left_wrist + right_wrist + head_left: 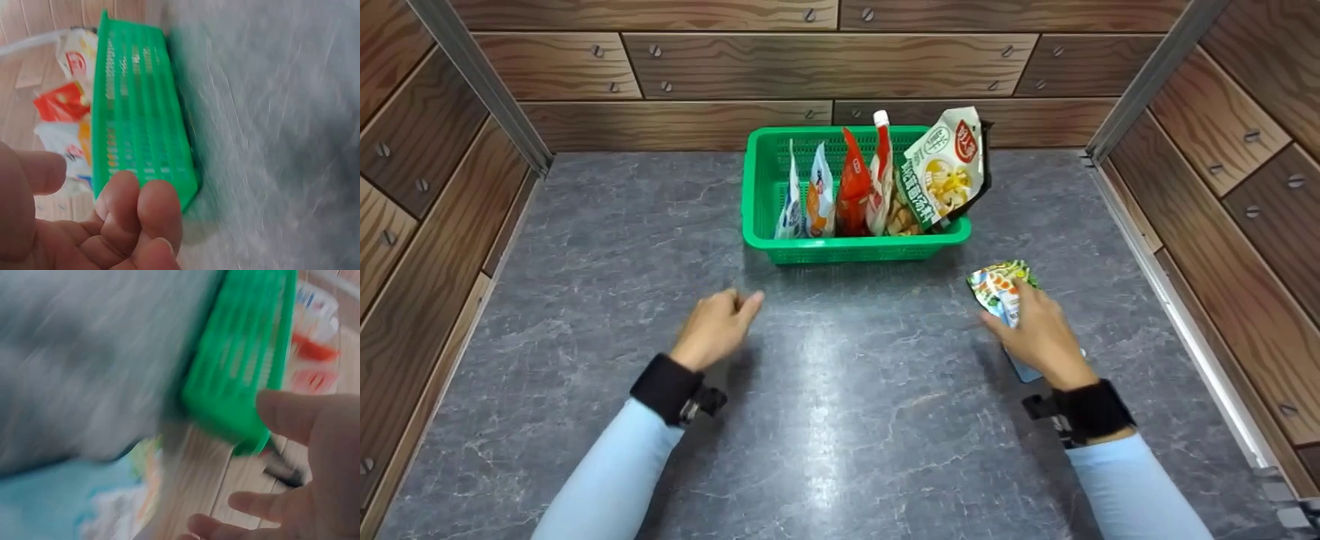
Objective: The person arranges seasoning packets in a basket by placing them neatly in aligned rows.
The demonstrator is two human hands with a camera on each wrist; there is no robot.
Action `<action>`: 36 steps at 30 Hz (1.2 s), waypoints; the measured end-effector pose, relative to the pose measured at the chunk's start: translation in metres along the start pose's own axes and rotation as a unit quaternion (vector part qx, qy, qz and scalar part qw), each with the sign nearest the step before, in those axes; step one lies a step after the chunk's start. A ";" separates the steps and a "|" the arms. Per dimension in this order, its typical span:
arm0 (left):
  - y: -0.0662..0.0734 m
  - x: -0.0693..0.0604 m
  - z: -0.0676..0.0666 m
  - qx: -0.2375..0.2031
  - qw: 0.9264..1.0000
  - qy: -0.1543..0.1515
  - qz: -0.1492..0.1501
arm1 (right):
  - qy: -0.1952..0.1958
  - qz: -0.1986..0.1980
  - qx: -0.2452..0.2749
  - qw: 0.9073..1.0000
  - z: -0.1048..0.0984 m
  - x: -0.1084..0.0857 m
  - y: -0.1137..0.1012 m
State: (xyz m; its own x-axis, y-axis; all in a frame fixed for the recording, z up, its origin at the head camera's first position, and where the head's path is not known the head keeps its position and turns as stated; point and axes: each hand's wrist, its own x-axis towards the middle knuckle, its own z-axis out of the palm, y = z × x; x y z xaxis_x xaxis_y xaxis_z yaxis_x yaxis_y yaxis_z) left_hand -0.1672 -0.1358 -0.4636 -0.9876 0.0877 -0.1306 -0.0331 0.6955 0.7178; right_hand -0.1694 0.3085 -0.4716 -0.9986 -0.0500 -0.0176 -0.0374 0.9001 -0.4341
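A green plastic basket [856, 251] stands at the back, holding several upright packets. Among them are a red pouch [853, 191], a white-capped pouch [881, 169] and a large soup-mix bag [949, 169] leaning over the right rim. My right hand [1042, 334] is over a small colourful packet [994, 289] to the basket's right; in the right wrist view the packet [112, 500] is blurred, and thumb and fingers stand apart with nothing pinched between them. My left hand [716, 326] hovers in front of the basket's left end, fingers loosely bent, holding nothing.
Grey marbled tabletop [840, 420] lies under everything. Wood-patterned panels [829, 64] rise at the back and both sides. Metal strips [1192, 330] run along the edges. Each wrist wears a black band [667, 386] with a small camera.
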 end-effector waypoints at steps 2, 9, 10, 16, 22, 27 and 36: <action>0.002 -0.010 0.004 -0.001 1.000 -0.004 0.009 | -0.016 0.018 0.002 1.000 -0.001 -0.002 0.013; 0.011 -0.028 0.017 -0.002 0.998 -0.020 0.055 | -0.039 0.036 0.012 0.999 0.003 -0.011 0.045; 0.012 -0.029 0.019 -0.003 0.998 -0.022 0.058 | -0.039 0.038 0.008 0.998 0.005 -0.013 0.048; 0.010 -0.034 0.025 0.001 0.998 -0.022 0.060 | -0.051 0.054 -0.023 0.997 0.013 -0.015 0.050; 0.007 -0.036 0.029 0.003 0.997 -0.027 0.068 | -0.049 0.061 -0.016 0.997 0.016 -0.012 0.051; 0.006 -0.036 0.032 0.000 0.997 -0.025 0.075 | -0.045 0.053 -0.019 0.997 0.018 -0.014 0.051; 0.006 -0.036 0.033 -0.013 0.996 -0.024 0.080 | -0.049 0.044 -0.029 0.997 0.021 -0.017 0.041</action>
State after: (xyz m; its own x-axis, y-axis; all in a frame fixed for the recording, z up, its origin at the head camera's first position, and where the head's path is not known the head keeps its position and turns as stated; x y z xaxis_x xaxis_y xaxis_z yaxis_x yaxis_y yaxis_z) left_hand -0.1267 -0.1111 -0.4768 -0.9723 0.2294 -0.0454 0.1187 0.6516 0.7492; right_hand -0.1529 0.3374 -0.5084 -0.9898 -0.0093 -0.1418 0.0450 0.9260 -0.3748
